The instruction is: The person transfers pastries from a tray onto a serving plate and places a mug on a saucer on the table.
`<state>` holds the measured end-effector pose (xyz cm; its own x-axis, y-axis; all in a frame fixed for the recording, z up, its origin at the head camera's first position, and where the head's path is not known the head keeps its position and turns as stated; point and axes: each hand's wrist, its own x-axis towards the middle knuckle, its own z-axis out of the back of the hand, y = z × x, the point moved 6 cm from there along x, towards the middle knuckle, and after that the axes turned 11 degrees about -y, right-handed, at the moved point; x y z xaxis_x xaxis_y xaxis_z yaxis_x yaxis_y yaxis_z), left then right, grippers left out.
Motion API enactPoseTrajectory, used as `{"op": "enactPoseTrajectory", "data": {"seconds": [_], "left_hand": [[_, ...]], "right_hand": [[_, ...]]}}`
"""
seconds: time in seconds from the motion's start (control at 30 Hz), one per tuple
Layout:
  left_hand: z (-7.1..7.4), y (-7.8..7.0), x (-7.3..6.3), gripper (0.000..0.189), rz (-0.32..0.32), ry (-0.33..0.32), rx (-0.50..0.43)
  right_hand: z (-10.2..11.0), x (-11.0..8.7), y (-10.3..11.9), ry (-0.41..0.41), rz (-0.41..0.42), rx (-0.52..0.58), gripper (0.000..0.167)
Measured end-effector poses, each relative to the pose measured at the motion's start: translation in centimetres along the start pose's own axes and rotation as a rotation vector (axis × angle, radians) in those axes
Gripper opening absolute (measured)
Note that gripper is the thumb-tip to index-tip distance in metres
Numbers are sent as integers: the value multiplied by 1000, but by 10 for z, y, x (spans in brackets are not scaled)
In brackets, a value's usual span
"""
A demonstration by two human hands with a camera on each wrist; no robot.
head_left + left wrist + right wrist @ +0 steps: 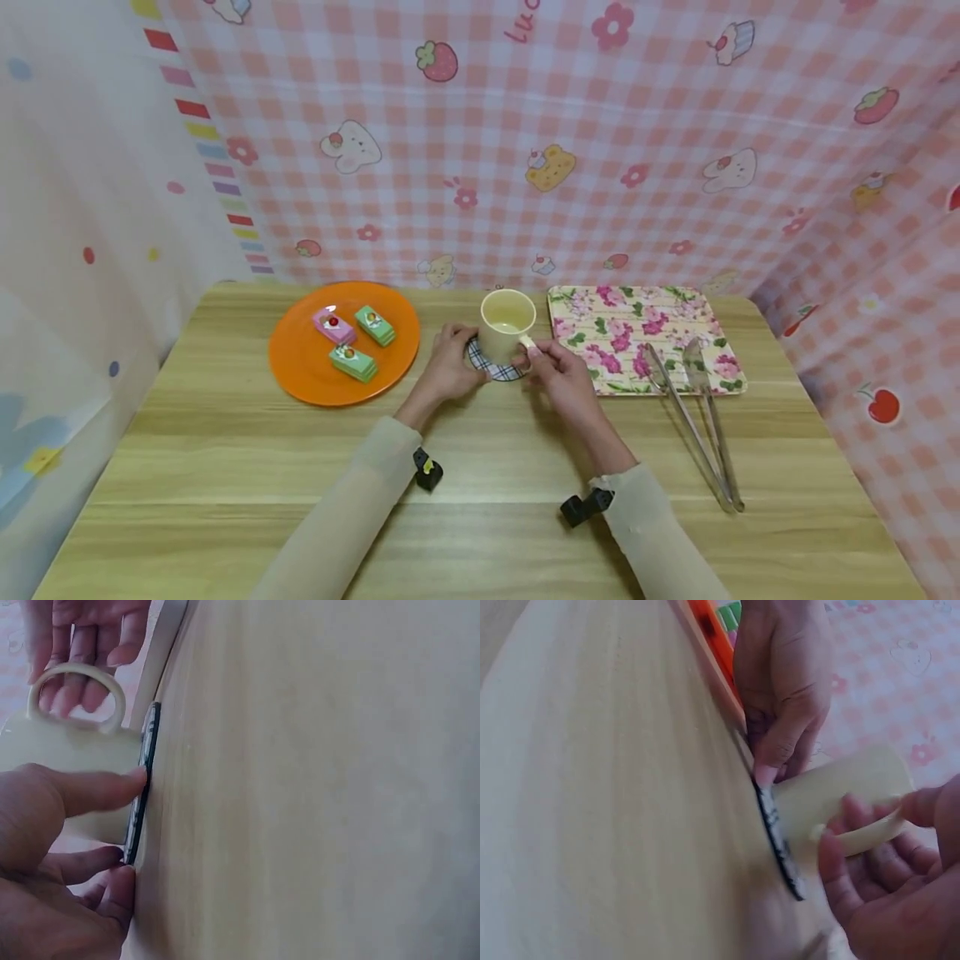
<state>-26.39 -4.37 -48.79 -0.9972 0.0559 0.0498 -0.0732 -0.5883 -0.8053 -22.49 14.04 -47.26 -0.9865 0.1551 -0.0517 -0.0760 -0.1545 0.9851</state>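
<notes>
A cream mug (pixel 497 340) stands upright on a round checked coaster (pixel 501 373) near the middle of the table; its inside looks pale, and I cannot tell whether it contains liquid. My left hand (pixel 452 367) holds the coaster's left edge, thumb at the near side and fingers farther round, close to the mug's wall. On the other side, my right hand (pixel 562 379) holds the mug's handle (pixel 862 836) with thumb and fingers. The left wrist view shows the handle (pixel 79 669) with right-hand fingers behind it. The coaster (pixel 142 780) appears dark-edged and thin there.
To the left, an orange plate (pixel 300 379) carries a pink and two green cake-like pieces (pixel 352 361). A floral tray (pixel 592 312) lies to the right, with metal tongs (pixel 701 433) resting across its front edge. Patterned cloth (pixel 487 150) hangs behind the wooden table (pixel 495 525).
</notes>
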Motion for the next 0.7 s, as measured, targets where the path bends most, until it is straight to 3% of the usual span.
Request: {"op": "enactPoseTrajectory", "data": {"seconds": [0.27, 0.43, 0.7], "left_hand": [[14, -5, -10, 77, -4, 5, 6], [40, -11, -26, 69, -11, -27, -27], [87, -11, -52, 64, -114, -136, -49]], "right_hand": [[21, -5, 23, 48, 146, -293, 29], [45, -8, 39, 51, 245, -388, 34], [88, -17, 60, 34, 338, -460, 46]]}}
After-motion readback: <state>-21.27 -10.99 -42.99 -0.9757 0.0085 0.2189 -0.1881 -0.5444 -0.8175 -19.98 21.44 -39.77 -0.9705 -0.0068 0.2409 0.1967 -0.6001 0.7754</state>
